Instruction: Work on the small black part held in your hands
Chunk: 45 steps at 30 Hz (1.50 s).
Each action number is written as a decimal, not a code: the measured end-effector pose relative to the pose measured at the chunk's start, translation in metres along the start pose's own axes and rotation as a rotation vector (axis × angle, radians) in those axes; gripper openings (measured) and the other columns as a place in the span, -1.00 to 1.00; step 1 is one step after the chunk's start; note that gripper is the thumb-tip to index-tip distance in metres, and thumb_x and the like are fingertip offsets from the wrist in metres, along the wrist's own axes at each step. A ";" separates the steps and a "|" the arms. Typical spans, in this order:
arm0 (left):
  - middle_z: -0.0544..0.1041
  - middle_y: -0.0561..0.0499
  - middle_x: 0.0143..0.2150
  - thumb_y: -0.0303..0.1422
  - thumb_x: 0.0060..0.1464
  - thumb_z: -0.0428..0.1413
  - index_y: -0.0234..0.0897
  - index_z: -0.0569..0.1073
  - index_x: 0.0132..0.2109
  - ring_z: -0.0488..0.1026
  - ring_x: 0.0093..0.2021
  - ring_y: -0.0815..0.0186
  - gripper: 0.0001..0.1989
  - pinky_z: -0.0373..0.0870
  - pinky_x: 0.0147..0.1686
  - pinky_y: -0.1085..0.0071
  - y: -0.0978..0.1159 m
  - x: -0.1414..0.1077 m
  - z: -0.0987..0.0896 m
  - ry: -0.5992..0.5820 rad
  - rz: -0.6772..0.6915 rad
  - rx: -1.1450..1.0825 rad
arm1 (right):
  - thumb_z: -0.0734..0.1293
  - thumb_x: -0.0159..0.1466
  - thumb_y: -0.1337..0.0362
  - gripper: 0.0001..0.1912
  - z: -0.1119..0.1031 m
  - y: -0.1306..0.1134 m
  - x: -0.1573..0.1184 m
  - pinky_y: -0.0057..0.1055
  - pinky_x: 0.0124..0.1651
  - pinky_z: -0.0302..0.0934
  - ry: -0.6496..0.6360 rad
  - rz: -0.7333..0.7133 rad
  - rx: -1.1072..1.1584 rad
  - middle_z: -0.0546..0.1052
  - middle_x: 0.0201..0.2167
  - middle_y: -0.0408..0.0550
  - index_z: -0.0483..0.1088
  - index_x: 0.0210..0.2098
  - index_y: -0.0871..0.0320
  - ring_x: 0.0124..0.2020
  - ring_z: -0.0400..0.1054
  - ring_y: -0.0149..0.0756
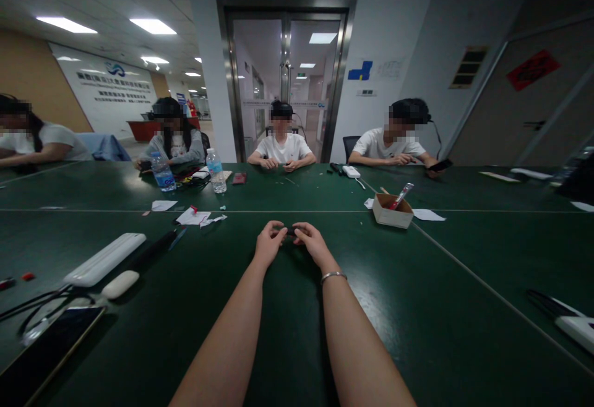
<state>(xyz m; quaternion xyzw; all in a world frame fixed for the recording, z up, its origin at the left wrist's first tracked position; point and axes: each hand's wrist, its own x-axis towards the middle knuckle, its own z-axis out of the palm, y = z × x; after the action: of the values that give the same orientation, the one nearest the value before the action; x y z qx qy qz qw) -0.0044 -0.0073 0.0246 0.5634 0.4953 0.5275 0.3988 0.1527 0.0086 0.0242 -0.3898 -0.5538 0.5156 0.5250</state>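
Note:
Both my hands meet over the middle of the green table [297, 308]. Between them is a small dark object [291, 231], too small and dim to name. My left hand [269, 241] pinches its left end with thumb and fingers. At its right end, the thumb and curled fingers of my right hand [314, 243] close on the same object. A silver bangle [334, 276] circles my right wrist. My fingers hide part of the object.
Left of my arms lie a white power bank [106, 260], a white oval case [120, 284] and a phone [51, 348]. An open box [392, 212] stands right, beyond my hands. Two water bottles [216, 172] stand far left. Several people sit across the table.

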 end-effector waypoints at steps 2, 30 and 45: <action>0.51 -0.03 -0.35 -0.13 0.00 0.13 -0.25 0.43 -0.15 0.46 -0.34 0.32 -0.66 0.37 -0.39 0.43 0.001 -0.001 0.000 -0.014 0.016 -0.006 | 0.40 0.03 0.13 -0.67 0.000 0.000 0.000 -0.40 -0.36 0.25 0.000 0.003 0.005 0.46 -0.49 -0.17 0.43 -0.24 0.14 -0.51 0.36 -0.39; 0.49 -0.01 -0.49 -0.04 0.01 0.06 -0.32 0.47 -0.36 0.39 -0.49 0.37 -0.61 0.31 -0.44 0.44 0.002 0.001 -0.001 0.030 -0.034 0.077 | 0.41 0.01 0.11 -0.65 0.000 0.001 0.002 -0.38 -0.35 0.26 0.015 0.007 0.010 0.47 -0.51 -0.16 0.43 -0.25 0.14 -0.52 0.36 -0.39; 0.48 -0.01 -0.53 0.02 0.02 0.02 -0.26 0.47 -0.43 0.38 -0.50 0.33 -0.57 0.24 -0.47 0.44 0.002 0.002 -0.001 0.088 -0.059 0.190 | 0.41 0.02 0.14 -0.67 0.000 0.005 0.004 -0.39 -0.37 0.26 0.005 0.000 -0.011 0.48 -0.46 -0.14 0.43 -0.24 0.12 -0.53 0.35 -0.40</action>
<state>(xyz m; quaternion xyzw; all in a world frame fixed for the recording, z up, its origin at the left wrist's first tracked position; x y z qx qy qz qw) -0.0051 -0.0059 0.0275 0.5601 0.5767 0.4903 0.3367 0.1515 0.0131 0.0197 -0.3940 -0.5552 0.5117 0.5241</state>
